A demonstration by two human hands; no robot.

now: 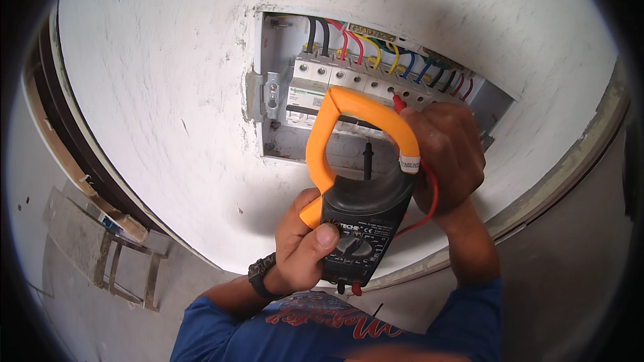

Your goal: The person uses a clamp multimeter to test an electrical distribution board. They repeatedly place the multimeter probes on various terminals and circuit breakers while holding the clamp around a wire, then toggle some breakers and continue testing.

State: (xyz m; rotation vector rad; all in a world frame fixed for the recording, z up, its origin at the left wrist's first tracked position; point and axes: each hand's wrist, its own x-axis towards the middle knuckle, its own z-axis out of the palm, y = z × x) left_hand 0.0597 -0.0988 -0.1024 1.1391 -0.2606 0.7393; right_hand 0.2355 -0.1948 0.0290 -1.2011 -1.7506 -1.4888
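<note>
My left hand (302,248) is wrapped round an orange and black clamp meter (369,224), its thumb beside the dial. The meter's orange jaw stands up in front of an open breaker box (277,35) set in the wall. In my right hand (446,151) is a red test probe (400,103), pinched, its tip at an upper screw terminal on the row of circuit breakers (310,72). A black test probe (367,159) points up toward the breakers' lower side, seen through the jaw. What holds its lower end is hidden behind the meter.
Coloured wires (352,41) enter the breakers from above. A red lead (433,194) loops beside my right wrist. The white wall (168,94) surrounds the box. On the floor at the lower left lies a worn bench-like frame (107,255), near a wooden strip (74,167).
</note>
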